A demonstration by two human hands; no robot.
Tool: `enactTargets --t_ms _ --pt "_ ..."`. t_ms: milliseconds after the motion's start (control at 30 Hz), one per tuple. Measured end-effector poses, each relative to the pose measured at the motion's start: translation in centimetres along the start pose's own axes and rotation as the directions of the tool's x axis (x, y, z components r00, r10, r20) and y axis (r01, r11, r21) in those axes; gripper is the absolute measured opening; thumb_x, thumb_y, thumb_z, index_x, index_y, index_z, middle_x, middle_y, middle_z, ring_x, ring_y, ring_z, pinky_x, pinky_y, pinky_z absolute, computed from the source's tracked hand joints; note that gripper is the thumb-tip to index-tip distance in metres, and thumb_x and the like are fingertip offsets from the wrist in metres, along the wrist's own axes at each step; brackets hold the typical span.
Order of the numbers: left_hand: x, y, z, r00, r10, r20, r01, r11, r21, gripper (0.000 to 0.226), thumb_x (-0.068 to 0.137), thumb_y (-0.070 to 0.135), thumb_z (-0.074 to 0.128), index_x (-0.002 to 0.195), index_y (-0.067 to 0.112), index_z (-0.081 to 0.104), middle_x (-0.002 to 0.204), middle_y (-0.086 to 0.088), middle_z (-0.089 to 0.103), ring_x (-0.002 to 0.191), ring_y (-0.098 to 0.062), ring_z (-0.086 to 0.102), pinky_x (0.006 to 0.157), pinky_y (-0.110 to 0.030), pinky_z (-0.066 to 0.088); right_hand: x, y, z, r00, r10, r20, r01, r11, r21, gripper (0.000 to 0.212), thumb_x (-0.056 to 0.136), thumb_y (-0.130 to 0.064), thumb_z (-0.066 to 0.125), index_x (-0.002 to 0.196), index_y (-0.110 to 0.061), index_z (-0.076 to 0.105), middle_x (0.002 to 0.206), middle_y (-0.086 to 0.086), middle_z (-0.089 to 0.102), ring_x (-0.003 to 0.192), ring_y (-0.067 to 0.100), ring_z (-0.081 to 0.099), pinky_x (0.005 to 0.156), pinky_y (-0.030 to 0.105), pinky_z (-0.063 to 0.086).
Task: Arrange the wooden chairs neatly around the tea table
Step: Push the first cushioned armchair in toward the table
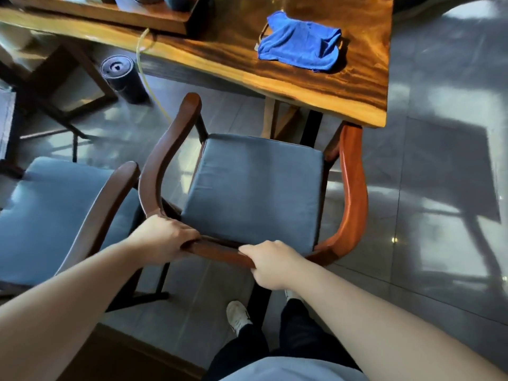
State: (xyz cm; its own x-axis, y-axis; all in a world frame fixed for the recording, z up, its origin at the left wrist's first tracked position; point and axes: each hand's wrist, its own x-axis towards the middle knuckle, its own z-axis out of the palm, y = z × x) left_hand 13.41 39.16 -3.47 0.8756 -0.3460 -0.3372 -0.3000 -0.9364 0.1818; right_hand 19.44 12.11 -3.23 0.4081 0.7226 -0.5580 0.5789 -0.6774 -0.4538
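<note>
A wooden chair with a curved reddish-brown back rail and a grey-blue seat cushion faces the tea table, its front tucked near the table's right corner. My left hand and my right hand both grip the chair's back rail, side by side. A second wooden chair with the same cushion stands to the left, its arm close to the first chair's left arm.
A blue cloth lies on the table top. A wooden tray sits at the table's far left. A black cylinder and a yellow hose stand under the table. My feet are behind the chair on glossy grey tiles.
</note>
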Motion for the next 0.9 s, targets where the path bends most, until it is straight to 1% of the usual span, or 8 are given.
enactTargets --t_ms 67,133,300,433,533,633,767,900 --pt "0.3 -1.5 -0.6 0.997 0.001 -0.071 -0.002 1.0 -0.012 0.025 0.073 0.041 0.074 0.095 0.032 0.066 0.082 0.01 0.071 0.079 -0.017 0.066 0.066 -0.036 0.055 1.2 -0.9 -1.1 1.0 0.017 0.008 -0.017 1.0 0.015 0.047 0.088 -0.016 0.05 0.134 -0.023 0.047 0.127 0.014 0.06 0.112 0.042 0.055 0.089 0.045 0.049" --pt "0.5 -3.0 -1.0 0.995 -0.019 -0.102 0.017 1.0 -0.022 0.028 0.069 0.038 0.08 0.094 0.033 0.067 0.08 0.01 0.071 0.078 -0.017 0.066 0.066 -0.035 0.055 2.3 -1.8 -1.8 1.0 0.016 0.003 -0.016 1.0 0.022 0.038 0.089 -0.015 0.049 0.126 -0.018 0.05 0.123 0.015 0.061 0.109 0.042 0.056 0.084 0.043 0.049" --pt "0.5 -5.5 -0.7 0.979 -0.113 -0.171 0.103 0.993 -0.063 0.033 0.064 0.026 0.084 0.094 0.03 0.071 0.086 0.006 0.072 0.086 -0.02 0.067 0.077 -0.033 0.055 4.8 -3.9 -2.4 1.0 0.006 0.003 -0.006 0.999 0.042 0.021 0.087 -0.011 0.052 0.108 -0.012 0.05 0.112 0.018 0.063 0.099 0.041 0.059 0.07 0.037 0.039" --pt "0.6 -4.8 -0.9 0.971 -0.162 -0.177 0.145 0.984 -0.106 0.032 0.06 0.014 0.082 0.086 0.026 0.069 0.08 0.005 0.07 0.081 -0.024 0.067 0.073 -0.036 0.055 4.4 -1.4 -2.5 0.993 -0.115 0.013 0.114 0.992 0.045 0.017 0.086 -0.023 0.056 0.1 -0.018 0.048 0.107 0.008 0.064 0.098 0.036 0.06 0.069 0.039 0.046" --pt "1.1 -1.9 -1.9 0.977 -0.147 -0.151 0.135 0.987 -0.088 0.032 0.059 0.011 0.072 0.086 0.024 0.065 0.078 0.005 0.068 0.078 -0.026 0.065 0.07 -0.038 0.055 2.4 4.0 -2.6 0.982 -0.129 0.134 0.14 0.988 -0.069 0.051 0.082 -0.049 0.064 0.124 -0.022 0.052 0.123 0.004 0.063 0.112 0.029 0.058 0.088 0.046 0.051" --pt "2.5 3.2 -2.6 0.991 -0.034 -0.126 0.031 0.999 -0.026 0.033 0.062 0.026 0.064 0.095 0.023 0.063 0.084 0.004 0.068 0.082 -0.025 0.064 0.072 -0.037 0.054 0.6 9.5 -3.1 0.971 -0.051 0.235 0.107 0.967 -0.231 0.074 0.076 -0.06 0.066 0.136 -0.023 0.046 0.126 0.001 0.061 0.115 0.025 0.057 0.095 0.043 0.045" --pt "5.7 10.3 -1.0 0.998 -0.061 -0.008 0.061 0.998 0.018 0.037 0.08 0.048 0.052 0.108 0.024 0.055 0.104 0.004 0.065 0.097 -0.025 0.06 0.08 -0.037 0.05 0.4 14.1 -3.8 0.958 -0.039 0.285 0.159 0.896 -0.413 0.06 0.072 -0.058 0.067 0.119 -0.023 0.053 0.105 0.0 0.063 0.1 0.025 0.06 0.086 0.037 0.041" --pt "7.0 12.1 0.1 0.98 -0.198 0.021 0.195 0.974 0.114 0.018 0.088 0.038 0.053 0.098 0.023 0.054 0.093 0.003 0.065 0.087 -0.027 0.061 0.073 -0.037 0.049 1.3 15.5 -4.2 0.962 -0.09 0.257 0.211 0.843 -0.495 0.043 0.072 -0.047 0.067 0.105 -0.022 0.058 0.1 -0.002 0.065 0.1 0.023 0.056 0.074 0.035 0.037"
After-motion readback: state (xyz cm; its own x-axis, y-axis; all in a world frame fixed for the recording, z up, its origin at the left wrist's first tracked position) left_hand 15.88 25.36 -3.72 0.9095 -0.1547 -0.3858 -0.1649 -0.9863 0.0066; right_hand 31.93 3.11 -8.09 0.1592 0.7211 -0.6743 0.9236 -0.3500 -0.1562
